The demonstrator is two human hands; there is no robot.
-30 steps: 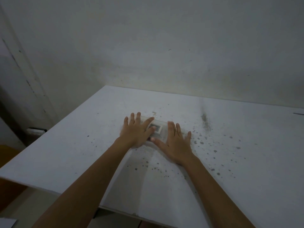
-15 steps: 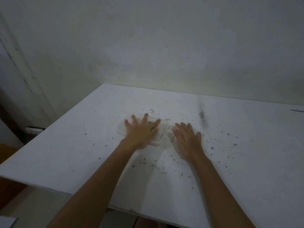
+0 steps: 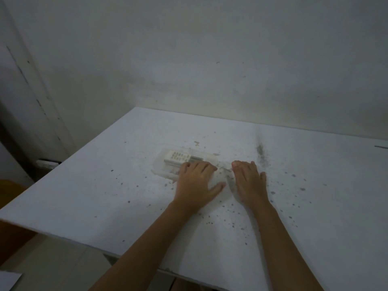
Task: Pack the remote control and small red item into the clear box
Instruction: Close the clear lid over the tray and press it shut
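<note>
Hands (image 3: 196, 181) flat, left perhaps touching clear box (image 3: 168, 172).

hands (image 3: 197, 183): 2 | remote control (image 3: 183, 158): 1 | clear box (image 3: 168, 174): 1 | table (image 3: 105, 185): 1

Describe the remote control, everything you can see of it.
The remote control is a slim white bar lying flat, face up, inside the clear box on the white table. Rows of small pale buttons cover its left part; a greyish display sits toward its right end. It runs roughly left to right. The left hand rests over the box's near right part, just in front of it; contact with the remote itself cannot be told.
</note>
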